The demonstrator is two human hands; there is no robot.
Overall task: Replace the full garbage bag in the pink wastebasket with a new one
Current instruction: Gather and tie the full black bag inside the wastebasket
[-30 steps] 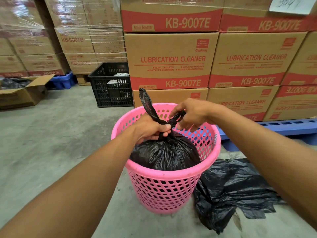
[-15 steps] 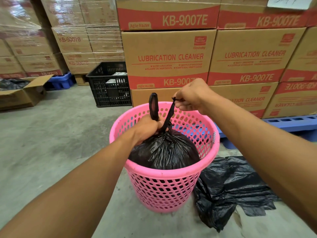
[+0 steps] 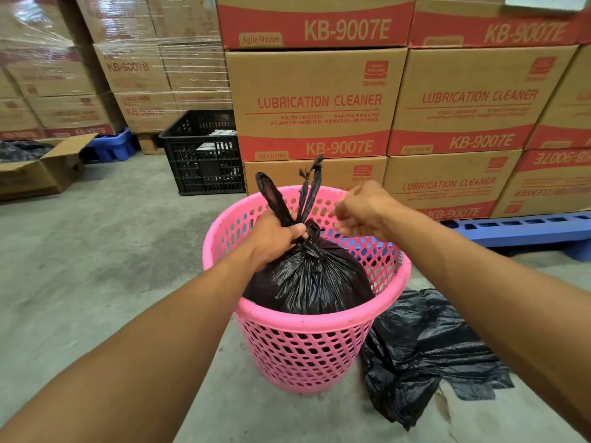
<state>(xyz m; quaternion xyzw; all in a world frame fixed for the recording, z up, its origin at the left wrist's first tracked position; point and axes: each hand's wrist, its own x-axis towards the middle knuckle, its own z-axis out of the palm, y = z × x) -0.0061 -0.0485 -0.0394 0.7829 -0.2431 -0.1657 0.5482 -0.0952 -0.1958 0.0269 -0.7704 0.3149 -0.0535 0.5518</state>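
- On my feed, the round pink plastic wastebasket with the perforated sides [image 3: 319, 321] stands upright on the grey concrete floor [image 3: 96, 251], right in the middle of the view.
- The full black plastic garbage bag [image 3: 313, 282] sits inside it, bulging up to about rim level, with its neck gathered above the bulge.
- The left hand [image 3: 275, 238] is clenched tight around that gathered neck, thumb wrapped over the front.
- Above the fist the bag's loose ends stick up free: one wide loop [image 3: 271, 199] and two thin twisted strips [image 3: 308, 193].
- The right hand [image 3: 361, 212] hovers just beside those strips, over the far rim. Its fingers are loosely curled and a bit blurry, and as far as I can see they're grasping nothing.
- A crumpled black plastic bag [image 3: 425, 346] lies flat on the floor, touching the basket's right side.
- Behind it all are stacked cardboard cartons printed "LUBRICATION CLEANER" [image 3: 316, 100], the right-hand ones on a blue plastic pallet [image 3: 527, 228].
- A black plastic lattice crate [image 3: 204, 155] sits left of the cartons, and an open cardboard box [image 3: 35, 167] is further left.
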